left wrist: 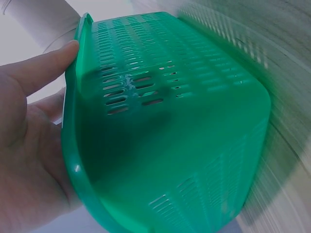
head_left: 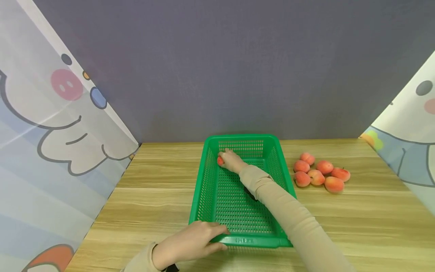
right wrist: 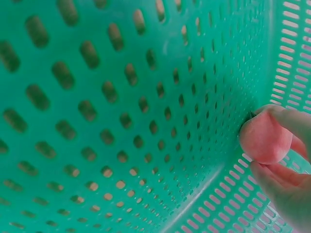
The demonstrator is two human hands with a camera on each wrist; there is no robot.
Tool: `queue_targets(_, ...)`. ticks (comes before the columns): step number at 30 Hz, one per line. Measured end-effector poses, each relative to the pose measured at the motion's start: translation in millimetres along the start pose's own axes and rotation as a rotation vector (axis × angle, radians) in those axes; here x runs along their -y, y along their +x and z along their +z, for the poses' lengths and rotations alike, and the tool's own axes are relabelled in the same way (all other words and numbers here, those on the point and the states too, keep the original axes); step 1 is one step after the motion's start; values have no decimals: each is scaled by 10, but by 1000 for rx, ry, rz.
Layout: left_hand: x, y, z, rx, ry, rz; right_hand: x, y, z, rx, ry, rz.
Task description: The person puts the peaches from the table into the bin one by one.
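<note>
A green perforated plastic basket [head_left: 251, 240] stands on the wooden table. Inside it, near the far left corner, my right hand [head_left: 233, 161] holds a peach [right wrist: 266, 137] between thumb and fingers. The right wrist view shows the peach against the basket's floor. At the near left corner, my left hand [head_left: 197, 238] grips the basket's rim [left wrist: 73, 165], fingers over the top and thumb in front. Several more peaches [head_left: 316, 176] lie grouped on the table, right of the basket.
The wooden table [head_left: 156, 189] extends on both sides of the basket. A grey wall [head_left: 251, 68] rises behind it. Cartoon-printed sheets hang at the left [head_left: 40, 151] and right [head_left: 414, 158]. My right forearm [head_left: 292, 211] crosses over the basket's right rim.
</note>
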State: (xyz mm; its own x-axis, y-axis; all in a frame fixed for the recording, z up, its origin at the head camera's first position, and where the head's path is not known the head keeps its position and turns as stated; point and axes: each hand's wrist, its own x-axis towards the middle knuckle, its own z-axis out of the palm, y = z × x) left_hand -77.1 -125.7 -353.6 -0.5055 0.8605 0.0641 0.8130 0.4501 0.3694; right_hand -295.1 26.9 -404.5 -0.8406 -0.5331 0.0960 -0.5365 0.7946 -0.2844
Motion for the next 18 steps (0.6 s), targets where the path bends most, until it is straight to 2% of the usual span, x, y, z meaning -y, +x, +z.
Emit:
queue_targets(8,0,-9,0,6,-13,-8,16,-14,-26,4,10,9)
queue_targets(16,0,-13,5,2,-16,-7,82,-39,-170,65,48,51)
queue_targets(18,3,-13,8,1,-15,-6,56,-15,-165,52,28,27)
